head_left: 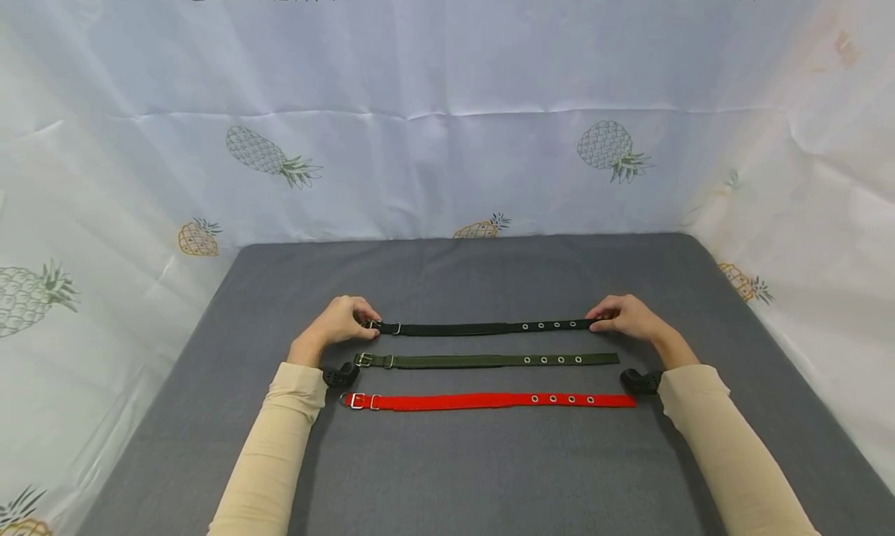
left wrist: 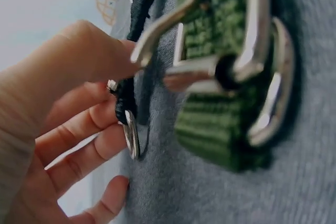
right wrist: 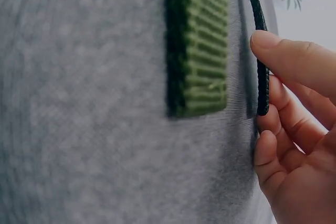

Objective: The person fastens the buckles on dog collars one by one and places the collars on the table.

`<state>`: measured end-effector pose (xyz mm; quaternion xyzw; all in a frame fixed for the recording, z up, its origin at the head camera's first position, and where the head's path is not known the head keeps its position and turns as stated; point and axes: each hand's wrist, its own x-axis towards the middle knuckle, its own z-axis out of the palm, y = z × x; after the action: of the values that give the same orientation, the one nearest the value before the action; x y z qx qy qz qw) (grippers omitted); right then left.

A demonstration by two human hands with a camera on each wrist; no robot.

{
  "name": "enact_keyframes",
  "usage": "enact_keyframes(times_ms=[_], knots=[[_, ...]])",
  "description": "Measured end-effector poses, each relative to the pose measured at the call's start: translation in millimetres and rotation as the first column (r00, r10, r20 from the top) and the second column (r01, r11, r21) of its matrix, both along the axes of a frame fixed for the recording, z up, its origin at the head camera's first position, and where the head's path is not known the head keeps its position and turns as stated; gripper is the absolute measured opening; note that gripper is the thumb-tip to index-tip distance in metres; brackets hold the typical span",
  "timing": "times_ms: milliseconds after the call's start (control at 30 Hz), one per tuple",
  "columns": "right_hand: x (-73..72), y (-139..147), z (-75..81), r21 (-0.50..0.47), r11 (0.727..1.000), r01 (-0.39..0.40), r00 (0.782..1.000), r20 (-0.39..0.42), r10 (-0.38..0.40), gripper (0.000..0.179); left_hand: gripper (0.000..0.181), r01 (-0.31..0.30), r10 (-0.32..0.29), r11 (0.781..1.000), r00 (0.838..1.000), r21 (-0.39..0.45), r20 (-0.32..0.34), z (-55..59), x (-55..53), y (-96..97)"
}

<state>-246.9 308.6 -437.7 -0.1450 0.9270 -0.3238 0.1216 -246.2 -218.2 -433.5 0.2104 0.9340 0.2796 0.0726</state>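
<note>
A black collar (head_left: 461,329) stretches straight across the table, the farthest of three. My left hand (head_left: 343,320) pinches its buckle end between thumb and fingers; the left wrist view shows the thumb (left wrist: 100,51) against the black webbing beside a metal ring (left wrist: 131,135). At the holed end, my right hand (head_left: 625,318) pinches the tip, and the right wrist view shows the strap tip (right wrist: 263,95) between thumb and fingers. Nearer lies a green collar (head_left: 447,361), its buckle (left wrist: 257,30) large in the left wrist view. Closest is a red collar (head_left: 447,402), lying parallel.
The collars lie on a grey cloth-covered table (head_left: 447,474). A white curtain (head_left: 447,171) with pineapple prints hangs behind it and along both sides. Black wrist devices (head_left: 340,376) sit at both cuffs, close to the ends of the green collar.
</note>
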Motion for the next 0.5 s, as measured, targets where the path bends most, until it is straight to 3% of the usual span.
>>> enact_keyframes(times_ms=[100,333,500], knots=[[2.6,2,2.1,-0.006,1.000,0.003,1.000,0.002,-0.003,0.025,0.017,-0.002,0.002,0.999,1.000,0.032,-0.016,2.5,2.4,-1.1],[10.2,3,15.9,-0.054,0.998,0.041,0.999,0.023,-0.039,0.031,0.024,-0.095,0.093,0.990,0.995,0.102,0.023,19.0,12.4,-3.5],[14.7,4,24.2,-0.081,0.994,0.074,0.997,0.022,-0.072,0.036,0.028,-0.089,0.092,0.986,0.996,0.138,-0.018,28.9,17.7,-4.7]])
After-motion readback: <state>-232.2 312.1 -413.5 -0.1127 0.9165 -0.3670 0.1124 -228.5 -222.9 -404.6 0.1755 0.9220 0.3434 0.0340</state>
